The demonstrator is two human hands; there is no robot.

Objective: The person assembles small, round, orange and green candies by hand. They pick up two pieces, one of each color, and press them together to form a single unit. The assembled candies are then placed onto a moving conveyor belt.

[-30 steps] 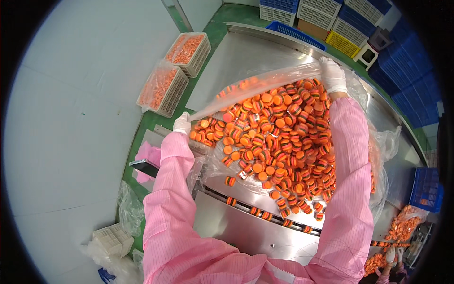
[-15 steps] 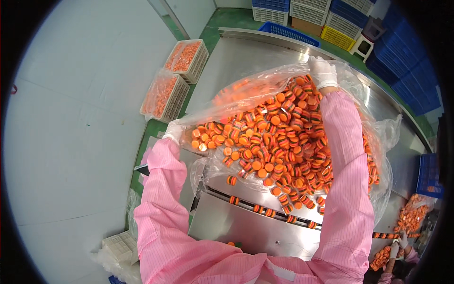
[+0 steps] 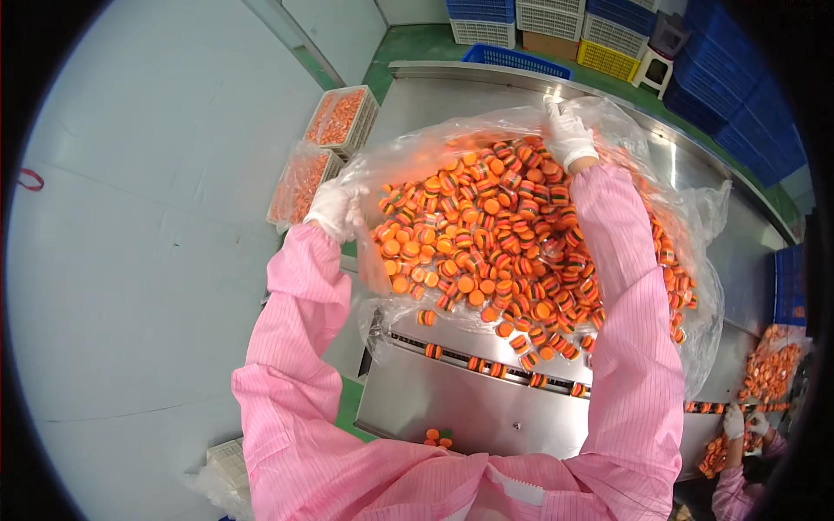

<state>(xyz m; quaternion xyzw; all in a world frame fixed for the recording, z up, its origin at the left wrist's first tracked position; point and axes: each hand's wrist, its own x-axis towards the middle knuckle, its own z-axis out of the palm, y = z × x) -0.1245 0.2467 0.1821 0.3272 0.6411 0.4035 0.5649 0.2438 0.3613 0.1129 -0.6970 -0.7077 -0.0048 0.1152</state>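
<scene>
A big clear plastic bag [image 3: 695, 217] lies opened over a steel machine top, heaped with several small round orange pieces [image 3: 486, 234] banded like burgers. My left hand [image 3: 334, 208], in a white glove, grips the bag's left edge. My right hand [image 3: 569, 130], also gloved, grips the bag's far edge. Both pink sleeves reach round the heap. Some pieces spill from the near edge of the heap onto a steel channel [image 3: 486, 365], where a few stand in a row.
Two grey crates of orange pieces [image 3: 326, 148] stand at the left by a white wall. Blue, white and yellow crates [image 3: 556, 26] are stacked at the back. Another person's gloved hands [image 3: 743, 425] work at more orange pieces at the lower right.
Both hands have lifted the bag's edges a little and the heap has shifted toward the near side, with more pieces sliding onto the channel.
</scene>
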